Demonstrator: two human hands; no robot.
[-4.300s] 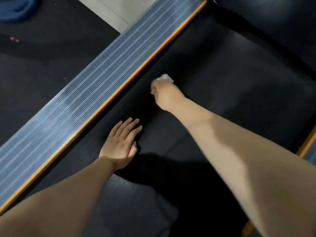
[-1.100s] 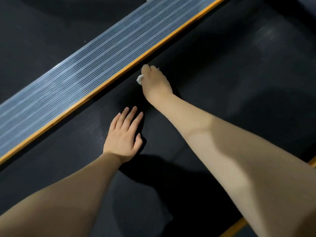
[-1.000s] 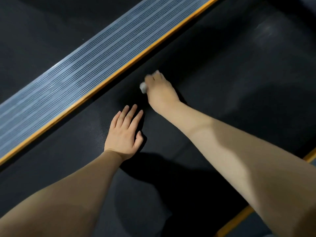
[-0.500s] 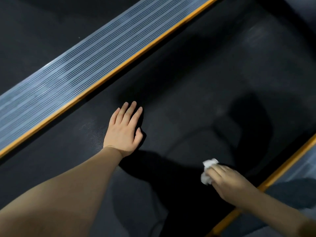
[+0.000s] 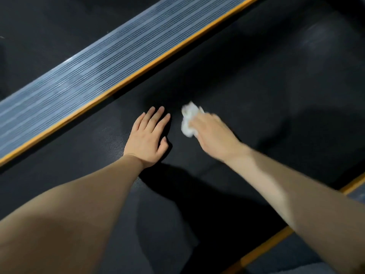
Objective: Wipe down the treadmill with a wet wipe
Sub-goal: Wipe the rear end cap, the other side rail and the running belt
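dark treadmill belt (image 5: 256,91) (textured), flat left hand (image 5: 147,138) and crumpled wet wipe (image 5: 188,120) on it

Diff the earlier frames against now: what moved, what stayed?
The right hand, gripping the crumpled wet wipe, swept from beside the ribbed side rail across the belt to the near edge, then back toward the middle, now just right of the left hand. Unchanged: the wipe was never released; left hand stays flat on the belt.

belt (image 5: 246,91): matt black, fine-dimpled rubber | side rail (image 5: 94,70): ribbed, sheeny grey metal | wet wipe (image 5: 188,121): crumpled white cloth
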